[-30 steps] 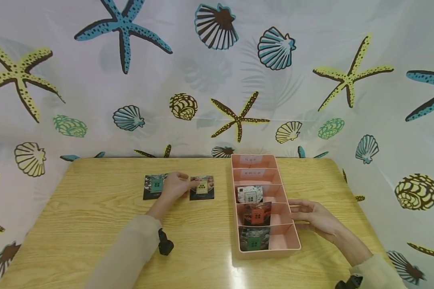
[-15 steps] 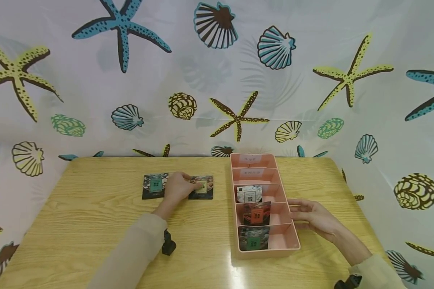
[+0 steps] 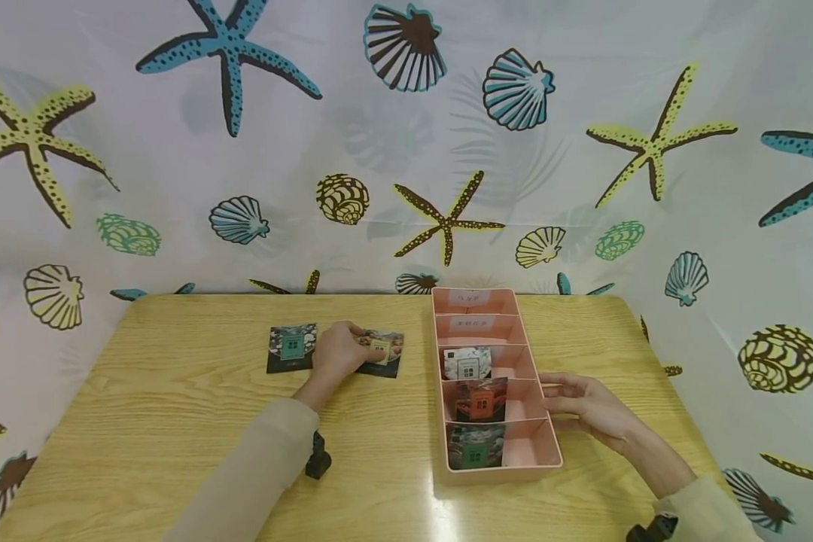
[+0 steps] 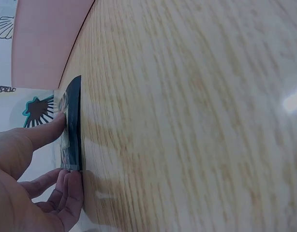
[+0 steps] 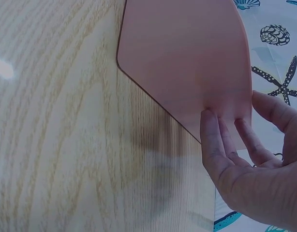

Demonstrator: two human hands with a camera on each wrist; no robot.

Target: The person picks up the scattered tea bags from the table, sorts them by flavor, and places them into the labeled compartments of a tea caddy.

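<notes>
In the head view, a dark square tea bag packet with a yellow label lies at the back middle of the table, turned slightly. My left hand grips its left side. In the left wrist view the thumb presses on the packet's face while the other fingers meet its near edge. A green-labelled packet lies just left of that hand. On the right, a long pink divided box stands on the table. My right hand touches the box's right wall with its fingertips, the thumb near the rim.
Inside the box, a white packet, a red-labelled packet and a green-labelled packet sit in the three nearer compartments. Paper labels mark the two far ones. A patterned curtain hangs behind the wooden table.
My left hand has moved right, onto the yellow-labelled packet, and taken hold of it. That packet has turned a little and shifted slightly right. The right hand and box have stayed still.
</notes>
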